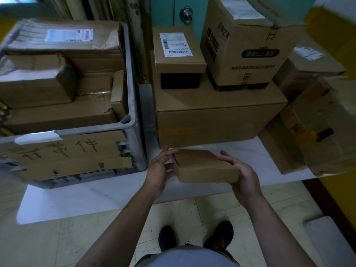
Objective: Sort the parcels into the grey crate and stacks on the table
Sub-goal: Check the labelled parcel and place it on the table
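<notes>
Starting at the left: grey crate [134, 105] on the white table [96, 193], packed near to the rim with brown parcels, a hand-lettered cardboard sign [65, 153] taped over its near wall. Just right of the crate, touching or nearly so, a stack on a wide flat carton [217, 110], with a labelled small box [178, 49] and a tall printed carton [244, 41] on top of it. Below that stack, held above the table's near edge: small flat parcel [204, 165], long axis running left to right, roughly level, close in front of the wide carton's near face. Left hand [160, 170] pressed against the parcel's left end, fingers spread along it; right hand [243, 176] clamped on the right end, thumb over the top, fingers underneath. Both hands closed on the one parcel, neither free. Crate up and to the left of the parcel, stack directly ahead and above; left hand nearer the crate, right hand nearer the further cartons [316, 132] at the right. Hidden or unclear: no label visible on the parcel; its underside and the right fingertips out of sight; room left inside the crate hard to judge; right-hand cartons blurred and cut off by the frame edge.
</notes>
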Action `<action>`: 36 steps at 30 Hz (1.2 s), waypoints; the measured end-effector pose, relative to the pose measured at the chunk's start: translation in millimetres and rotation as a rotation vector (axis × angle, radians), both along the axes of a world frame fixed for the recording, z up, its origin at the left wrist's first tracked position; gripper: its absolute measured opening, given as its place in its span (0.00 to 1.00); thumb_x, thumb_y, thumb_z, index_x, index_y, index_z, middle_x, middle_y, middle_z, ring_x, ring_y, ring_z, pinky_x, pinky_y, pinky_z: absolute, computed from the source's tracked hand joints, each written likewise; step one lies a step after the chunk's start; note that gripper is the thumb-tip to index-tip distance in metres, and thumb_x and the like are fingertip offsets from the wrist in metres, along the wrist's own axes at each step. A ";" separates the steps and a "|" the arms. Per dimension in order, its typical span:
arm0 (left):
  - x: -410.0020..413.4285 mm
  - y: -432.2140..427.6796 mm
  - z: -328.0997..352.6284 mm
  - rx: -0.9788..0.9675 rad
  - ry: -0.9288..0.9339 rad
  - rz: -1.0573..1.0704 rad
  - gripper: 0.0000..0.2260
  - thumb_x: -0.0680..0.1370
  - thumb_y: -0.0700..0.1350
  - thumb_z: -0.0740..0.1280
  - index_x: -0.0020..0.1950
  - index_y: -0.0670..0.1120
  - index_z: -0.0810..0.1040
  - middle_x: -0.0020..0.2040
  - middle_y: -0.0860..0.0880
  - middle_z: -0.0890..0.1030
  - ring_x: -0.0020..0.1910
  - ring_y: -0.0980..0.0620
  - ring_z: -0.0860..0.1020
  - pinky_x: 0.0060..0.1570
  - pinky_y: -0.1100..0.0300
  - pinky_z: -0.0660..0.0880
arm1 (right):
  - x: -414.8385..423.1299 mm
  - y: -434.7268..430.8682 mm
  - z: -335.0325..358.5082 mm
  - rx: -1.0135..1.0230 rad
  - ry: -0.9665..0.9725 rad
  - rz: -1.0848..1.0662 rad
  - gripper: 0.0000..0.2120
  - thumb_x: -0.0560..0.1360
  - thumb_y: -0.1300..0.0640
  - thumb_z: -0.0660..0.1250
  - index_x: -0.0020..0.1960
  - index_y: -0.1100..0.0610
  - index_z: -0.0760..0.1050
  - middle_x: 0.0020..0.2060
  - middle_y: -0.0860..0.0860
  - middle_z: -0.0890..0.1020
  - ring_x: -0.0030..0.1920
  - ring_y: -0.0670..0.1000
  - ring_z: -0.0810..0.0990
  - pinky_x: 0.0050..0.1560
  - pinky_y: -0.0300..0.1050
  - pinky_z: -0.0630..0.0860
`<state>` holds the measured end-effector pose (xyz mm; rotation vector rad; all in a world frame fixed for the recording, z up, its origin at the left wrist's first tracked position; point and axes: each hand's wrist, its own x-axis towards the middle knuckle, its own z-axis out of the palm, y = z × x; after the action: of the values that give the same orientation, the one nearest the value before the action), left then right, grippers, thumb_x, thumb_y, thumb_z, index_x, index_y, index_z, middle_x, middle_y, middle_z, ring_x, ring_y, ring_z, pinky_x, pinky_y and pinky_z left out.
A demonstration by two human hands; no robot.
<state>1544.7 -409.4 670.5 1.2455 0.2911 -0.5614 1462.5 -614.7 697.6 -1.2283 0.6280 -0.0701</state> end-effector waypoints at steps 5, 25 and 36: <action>-0.8 12.2 -2.1 -0.222 0.079 -0.079 0.19 0.80 0.30 0.55 0.67 0.41 0.77 0.45 0.45 0.84 0.43 0.44 0.81 0.38 0.57 0.81 | -0.8 -3.0 1.8 0.037 -0.018 0.082 0.16 0.77 0.73 0.58 0.55 0.62 0.81 0.52 0.58 0.83 0.48 0.58 0.82 0.37 0.45 0.82; -12.1 -2.9 -1.1 0.286 -0.197 -0.418 0.12 0.79 0.48 0.70 0.60 0.46 0.79 0.42 0.51 0.82 0.30 0.64 0.76 0.31 0.70 0.70 | -6.3 -5.1 -1.5 -0.181 0.086 -0.218 0.09 0.80 0.54 0.67 0.52 0.60 0.78 0.30 0.50 0.78 0.23 0.45 0.68 0.24 0.41 0.68; -3.6 -57.2 8.5 0.027 -0.030 -0.133 0.09 0.81 0.41 0.67 0.60 0.44 0.76 0.53 0.44 0.84 0.49 0.48 0.84 0.41 0.56 0.80 | -35.4 -44.1 5.6 -0.007 0.002 -0.264 0.23 0.73 0.59 0.71 0.67 0.56 0.72 0.45 0.54 0.86 0.37 0.57 0.84 0.33 0.47 0.82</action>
<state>1541.1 -466.6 679.0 1.3049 0.1924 -0.6541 1427.1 -658.8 703.2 -1.1466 0.7897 -0.2924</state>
